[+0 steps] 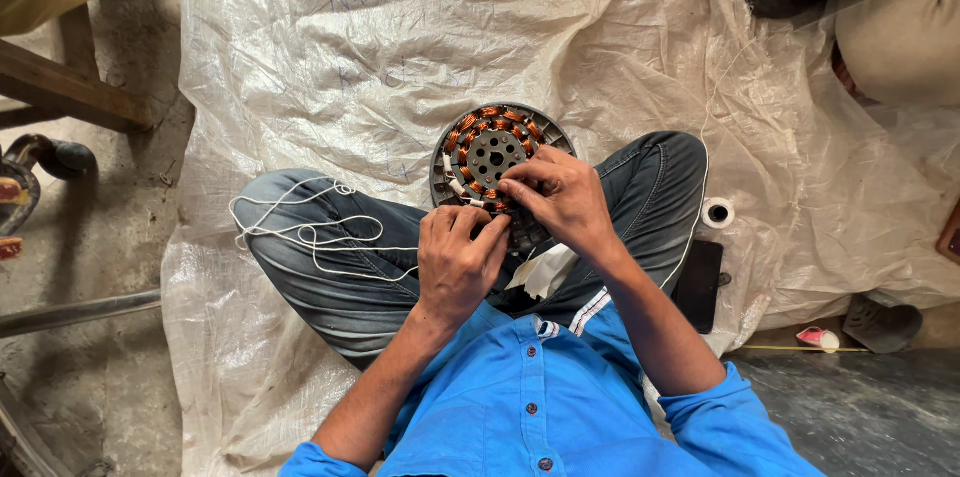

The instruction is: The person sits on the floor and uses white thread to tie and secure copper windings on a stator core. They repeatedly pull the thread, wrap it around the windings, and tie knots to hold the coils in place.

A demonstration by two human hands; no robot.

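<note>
A round grey motor stator [493, 149] with copper wire coils around its ring rests between my crossed legs in blue jeans. My right hand [560, 199] lies on its near edge, fingertips pinching at the coils. My left hand [457, 259] is curled just below it, fingers closed at the stator's near rim, seemingly on a thin white thread. Loose white thread [305, 227] lies in loops over my left thigh. The near part of the stator is hidden under both hands.
A white woven plastic sheet [380, 37] covers the floor. A small white tape roll [717, 212] and a black flat phone-like object [698, 284] lie to my right. Wooden furniture [70, 87] stands at left; another person's leg [900, 17] is at top right.
</note>
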